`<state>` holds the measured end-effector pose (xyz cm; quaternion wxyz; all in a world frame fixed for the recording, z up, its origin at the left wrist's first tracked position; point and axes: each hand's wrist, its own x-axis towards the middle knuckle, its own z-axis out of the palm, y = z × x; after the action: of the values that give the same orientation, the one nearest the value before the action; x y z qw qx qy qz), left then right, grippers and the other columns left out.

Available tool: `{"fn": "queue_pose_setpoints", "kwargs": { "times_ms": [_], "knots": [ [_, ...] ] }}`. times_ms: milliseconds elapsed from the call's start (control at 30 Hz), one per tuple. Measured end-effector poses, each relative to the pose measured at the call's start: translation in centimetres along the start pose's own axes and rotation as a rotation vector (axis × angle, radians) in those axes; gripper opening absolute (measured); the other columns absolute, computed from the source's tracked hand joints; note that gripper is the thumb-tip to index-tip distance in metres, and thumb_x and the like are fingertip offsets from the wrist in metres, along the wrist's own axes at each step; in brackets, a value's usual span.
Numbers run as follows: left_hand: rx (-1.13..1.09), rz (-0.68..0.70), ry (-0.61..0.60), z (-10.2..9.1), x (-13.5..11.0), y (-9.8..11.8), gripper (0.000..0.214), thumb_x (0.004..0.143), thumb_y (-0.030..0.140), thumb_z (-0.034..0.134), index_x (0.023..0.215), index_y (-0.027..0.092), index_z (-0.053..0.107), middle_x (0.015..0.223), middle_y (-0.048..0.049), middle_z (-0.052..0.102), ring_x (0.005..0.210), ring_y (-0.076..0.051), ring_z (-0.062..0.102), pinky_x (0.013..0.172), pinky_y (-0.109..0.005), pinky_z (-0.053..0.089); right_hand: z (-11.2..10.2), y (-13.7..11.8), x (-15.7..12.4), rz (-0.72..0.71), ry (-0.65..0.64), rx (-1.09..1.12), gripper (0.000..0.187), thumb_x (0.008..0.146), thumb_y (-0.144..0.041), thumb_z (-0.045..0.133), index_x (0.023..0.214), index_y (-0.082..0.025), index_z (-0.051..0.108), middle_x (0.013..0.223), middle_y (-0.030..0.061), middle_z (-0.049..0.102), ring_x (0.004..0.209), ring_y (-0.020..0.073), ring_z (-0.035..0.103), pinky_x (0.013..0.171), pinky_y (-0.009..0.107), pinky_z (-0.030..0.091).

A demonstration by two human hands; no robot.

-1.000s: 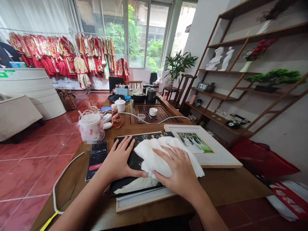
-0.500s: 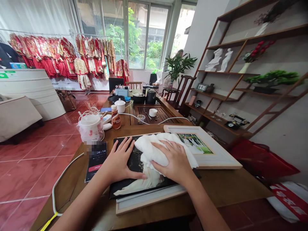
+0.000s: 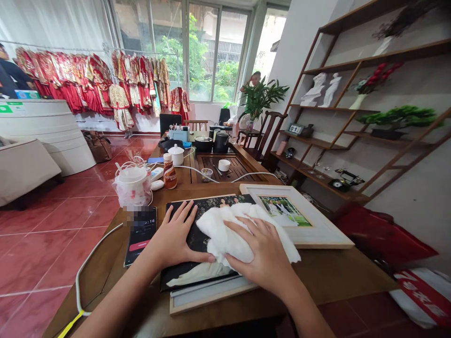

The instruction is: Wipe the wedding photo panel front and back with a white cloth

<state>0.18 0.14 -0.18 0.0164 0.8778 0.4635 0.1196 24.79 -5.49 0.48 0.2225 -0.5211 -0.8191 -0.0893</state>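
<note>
A broad, brown wooden table (image 3: 338,274) bears a pale-wood frame with a white mat (image 3: 319,234) and, beside it, a second pale-wood frame (image 3: 207,300), partly covered by a flat black photo panel (image 3: 198,240). The panel looks stiff and smooth, probably easily scratched, so its edges seem the safest hold. On it lies a crumpled white cloth (image 3: 219,234), likely light, limp and best gathered at its thick middle. The right hand (image 3: 262,251) spreads over that bunch; whether its fingers pinch any, I cannot tell. The left hand (image 3: 178,239) rests flat on the panel, fingers apart, gripping nothing.
</note>
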Motion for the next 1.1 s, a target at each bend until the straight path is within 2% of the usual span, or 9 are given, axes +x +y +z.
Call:
{"fn": "queue_pose_setpoints", "kwargs": {
  "times_ms": [267, 600, 700, 933, 1100],
  "knots": [
    [-0.021, 0.0, 0.005, -0.2, 0.1, 0.1, 0.122, 0.061, 0.091, 0.045, 0.151, 0.013, 0.02, 0.156, -0.0153, 0.019, 0.144, -0.036, 0.014, 0.114, -0.057, 0.011, 1.0, 0.8, 3.0, 0.037, 0.021, 0.032, 0.054, 0.079, -0.052, 0.06, 0.13, -0.035, 0.053, 0.129, 0.0042, 0.056, 0.119, 0.0311, 0.045, 0.097, 0.05, 0.031],
    [0.003, -0.019, -0.019, -0.1, 0.1, 0.2, 0.126, 0.06, 0.093, 0.042, 0.15, 0.008, 0.02, 0.155, -0.0181, 0.021, 0.144, -0.035, 0.014, 0.115, -0.056, 0.009, 0.2, -0.3, -0.3, -0.004, 0.004, -0.003, 0.063, 0.078, -0.052, 0.061, 0.136, -0.035, 0.046, 0.133, 0.0051, 0.052, 0.121, 0.0329, 0.043, 0.098, 0.051, 0.029],
    [-0.006, -0.009, -0.01, -0.1, 0.1, 0.1, 0.124, 0.061, 0.092, 0.042, 0.151, 0.01, 0.019, 0.156, -0.017, 0.02, 0.144, -0.035, 0.014, 0.114, -0.056, 0.009, 0.3, 0.0, 0.1, 0.002, 0.0, -0.001, 0.06, 0.078, -0.052, 0.061, 0.134, -0.036, 0.048, 0.132, 0.0041, 0.053, 0.12, 0.0319, 0.044, 0.097, 0.05, 0.031],
    [-0.015, 0.002, 0.02, 0.0, 0.0, -0.1, 0.122, 0.061, 0.091, 0.044, 0.151, 0.013, 0.019, 0.156, -0.0148, 0.02, 0.143, -0.036, 0.015, 0.114, -0.056, 0.011, 1.2, 1.2, 3.0, 0.056, 0.043, -0.02, 0.053, 0.079, -0.053, 0.058, 0.129, -0.036, 0.053, 0.129, 0.0037, 0.056, 0.118, 0.0305, 0.047, 0.096, 0.05, 0.033],
    [-0.011, -0.015, 0.014, -0.1, 0.0, 0.1, 0.124, 0.061, 0.092, 0.041, 0.151, 0.011, 0.019, 0.156, -0.0164, 0.02, 0.143, -0.036, 0.016, 0.114, -0.057, 0.011, 0.9, 0.7, 1.7, 0.005, 0.038, -0.03, 0.056, 0.079, -0.052, 0.059, 0.132, -0.035, 0.05, 0.132, 0.0048, 0.054, 0.12, 0.0317, 0.044, 0.098, 0.05, 0.031]
  ]
}}
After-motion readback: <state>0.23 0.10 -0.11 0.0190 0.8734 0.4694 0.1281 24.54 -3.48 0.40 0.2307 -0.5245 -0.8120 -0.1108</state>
